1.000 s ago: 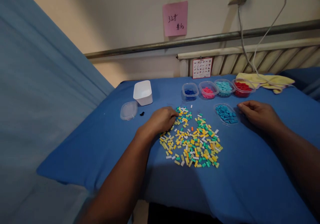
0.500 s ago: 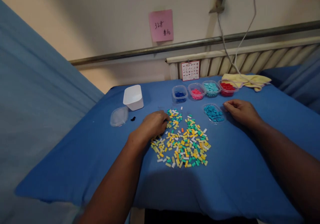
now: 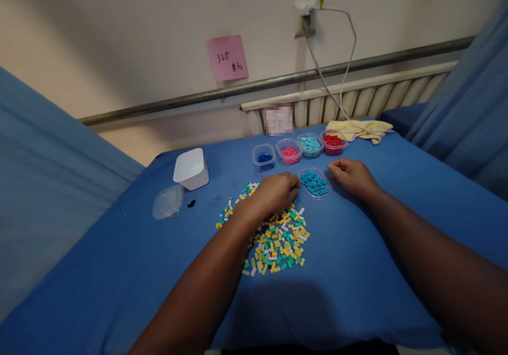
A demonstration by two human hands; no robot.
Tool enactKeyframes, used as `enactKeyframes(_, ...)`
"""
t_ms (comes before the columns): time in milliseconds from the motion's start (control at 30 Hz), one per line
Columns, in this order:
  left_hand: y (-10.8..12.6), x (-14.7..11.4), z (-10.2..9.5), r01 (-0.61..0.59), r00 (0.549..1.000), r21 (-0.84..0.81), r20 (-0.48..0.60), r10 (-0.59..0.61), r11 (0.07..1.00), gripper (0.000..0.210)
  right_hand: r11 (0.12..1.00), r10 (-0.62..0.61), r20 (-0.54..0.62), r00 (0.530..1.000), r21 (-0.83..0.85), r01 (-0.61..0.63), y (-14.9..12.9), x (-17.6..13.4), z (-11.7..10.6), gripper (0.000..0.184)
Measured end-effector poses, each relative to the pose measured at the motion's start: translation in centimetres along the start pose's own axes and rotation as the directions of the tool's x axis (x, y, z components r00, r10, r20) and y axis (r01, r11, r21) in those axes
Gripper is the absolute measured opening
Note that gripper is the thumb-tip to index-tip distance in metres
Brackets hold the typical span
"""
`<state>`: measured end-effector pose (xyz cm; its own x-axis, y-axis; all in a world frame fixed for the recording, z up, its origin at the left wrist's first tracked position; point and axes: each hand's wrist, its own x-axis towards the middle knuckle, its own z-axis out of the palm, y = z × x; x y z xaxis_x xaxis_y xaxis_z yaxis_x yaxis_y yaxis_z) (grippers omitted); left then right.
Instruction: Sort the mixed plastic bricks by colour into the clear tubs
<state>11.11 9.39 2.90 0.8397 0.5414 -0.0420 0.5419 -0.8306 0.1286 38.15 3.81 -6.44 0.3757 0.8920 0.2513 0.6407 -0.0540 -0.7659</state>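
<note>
My left hand [image 3: 275,191] is over the far right part of a loose pile of small building bricks [image 3: 278,241], which are yellow, green and white. Its fingers are curled down close to the left rim of a shallow clear tray [image 3: 315,183] of blue bricks, and what they hold, if anything, is hidden. To the right of that tray rests my right hand [image 3: 351,176], closed, thumb against the forefinger; I cannot make out anything in it. Part of the pile lies hidden under my left hand and forearm.
Behind stand clear tubs of dark blue [image 3: 264,159], pink [image 3: 289,153], light blue [image 3: 310,146] and red bricks [image 3: 334,143]. A yellow cloth [image 3: 359,130] lies at the back right. Leftward are a white box [image 3: 191,169], a clear lid [image 3: 168,202] and a small black item [image 3: 191,203].
My left hand has moved right across the pile, from its left side to beside the tray of blue bricks. My right hand stays by the tray. The whole view has shifted and tilted.
</note>
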Motion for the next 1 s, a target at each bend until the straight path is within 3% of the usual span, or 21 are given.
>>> enactKeyframes(133,1.8,4.7,0.7,-0.047,0.999,0.079,-0.014,0.048,0.996,0.028,0.999,-0.029,0.006,1.000,0.017,0.029,0.4,0.2,0.2,0.035)
enactKeyframes(267,1.9,7.4,1.2,-0.066,0.998,0.066,0.010,0.065,0.996,0.030,0.998,-0.060,0.015,0.998,0.024,0.060,1.0,0.4,0.5,0.036)
enactKeyframes(400,1.7,8.1,1.7,-0.075,0.997,0.039,-0.004,0.075,0.996,0.033,0.997,-0.083,0.024,0.996,0.012,0.082,1.4,0.5,0.7,0.035)
enactKeyframes(567,1.3,7.0,1.9,-0.075,0.996,-0.067,-0.048,0.072,0.995,0.040,0.994,-0.112,0.064,0.992,0.000,0.112,1.0,0.2,0.5,0.033)
enactKeyframes(700,-1.3,3.8,0.0,-0.028,0.987,-0.255,-0.159,-0.013,0.967,0.036,0.994,-0.114,0.068,0.991,0.001,0.114,0.7,-0.2,0.1,0.037)
enactKeyframes(800,-4.9,-1.3,-2.9,0.086,0.961,-0.355,-0.218,-0.171,0.931,0.028,0.996,-0.082,0.071,0.994,-0.022,0.084,1.1,-0.4,-0.1,0.038)
enactKeyframes(900,-8.5,-7.5,-5.1,0.297,0.921,-0.339,-0.146,-0.362,0.893,0.022,0.998,-0.028,0.094,0.995,-0.047,0.032,1.7,-0.4,0.0,0.040)
enactKeyframes(1000,-10.4,-12.8,-4.8,0.416,0.884,-0.329,-0.071,-0.461,0.848,0.020,0.997,0.021,0.114,0.993,-0.074,-0.013,1.9,-0.4,0.0,0.043)
